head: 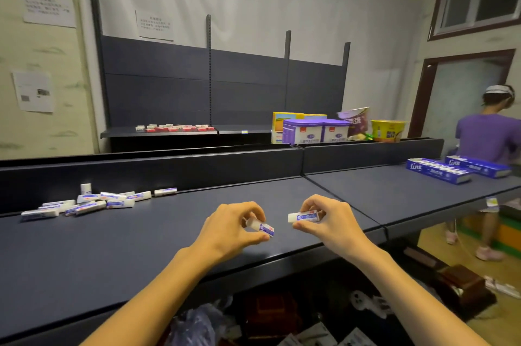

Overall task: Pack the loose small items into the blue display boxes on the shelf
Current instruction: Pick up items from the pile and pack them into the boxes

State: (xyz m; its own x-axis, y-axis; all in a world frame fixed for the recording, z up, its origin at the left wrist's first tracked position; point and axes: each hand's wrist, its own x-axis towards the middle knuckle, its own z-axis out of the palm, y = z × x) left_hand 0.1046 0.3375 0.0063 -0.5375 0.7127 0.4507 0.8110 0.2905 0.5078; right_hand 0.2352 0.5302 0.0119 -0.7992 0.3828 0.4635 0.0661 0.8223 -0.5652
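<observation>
**Two erasers in hand, boxes way off to the right**

So the left hand is pinching one eraser between thumb and fingertips, tilted, white end poking up toward the palm. The right hand is doing the same with another eraser, holding that one level with its white end sticking out to the left. Both hands are hovering just above the shelf, near its front edge, close together but not touching.

Moving outward, the pile of loose erasers is sitting at the back left of the shelf, up against the rear wall, with one stray lying a bit to the right of it. The two blue boxes are lying at the far right end, on the next shelf section, well apart from the hands.

My read is we're mid-carry: picked up, not packed yet. Next move is probably swinging right to the boxes and slotting each eraser in flat, lined up with the rows. Plenty still left in that pile.
</observation>
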